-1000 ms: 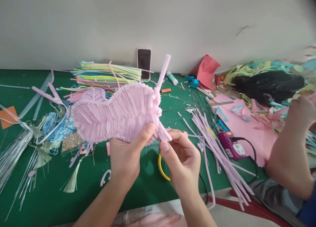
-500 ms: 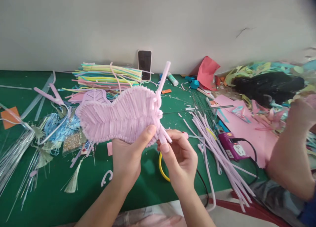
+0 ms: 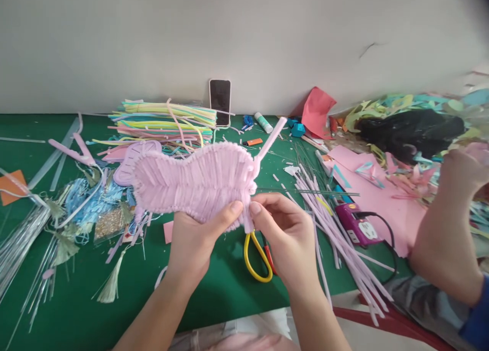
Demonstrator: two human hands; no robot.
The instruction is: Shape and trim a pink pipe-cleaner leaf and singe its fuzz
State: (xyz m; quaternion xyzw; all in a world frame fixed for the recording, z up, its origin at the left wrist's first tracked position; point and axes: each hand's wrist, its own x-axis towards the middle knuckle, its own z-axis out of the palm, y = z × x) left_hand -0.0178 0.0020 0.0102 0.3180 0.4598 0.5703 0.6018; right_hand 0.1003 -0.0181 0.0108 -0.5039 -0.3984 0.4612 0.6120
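My left hand [image 3: 194, 239] is closed on the lower edge of a lilac pipe-cleaner piece [image 3: 191, 180], its thumb lying on the front. The piece is made of close rows meeting at a middle ridge and narrows in the middle. From its right end one pipe-cleaner end [image 3: 272, 142] sticks up, and another short end [image 3: 247, 221] hangs down. At that right end my right hand [image 3: 288, 234] is closed, thumb against fingertips, pinching beside the hanging end; what exactly lies in the pinch is partly hidden. Below it lie yellow-handled scissors or pliers [image 3: 246, 259], mostly covered.
Loose lilac pipe cleaners [image 3: 344, 254] and a purple power socket [image 3: 357, 226] are at the right. A multicoloured pipe-cleaner bundle [image 3: 164, 122] and a phone [image 3: 220, 101] stand by the wall. Blue tassels [image 3: 86, 198] lie left. Another person's arm [image 3: 446, 213] is far right.
The upright pipe-cleaner end leans further right. My right thumb and fingers have moved up towards the right end of the piece, and more of the yellow handle shows.
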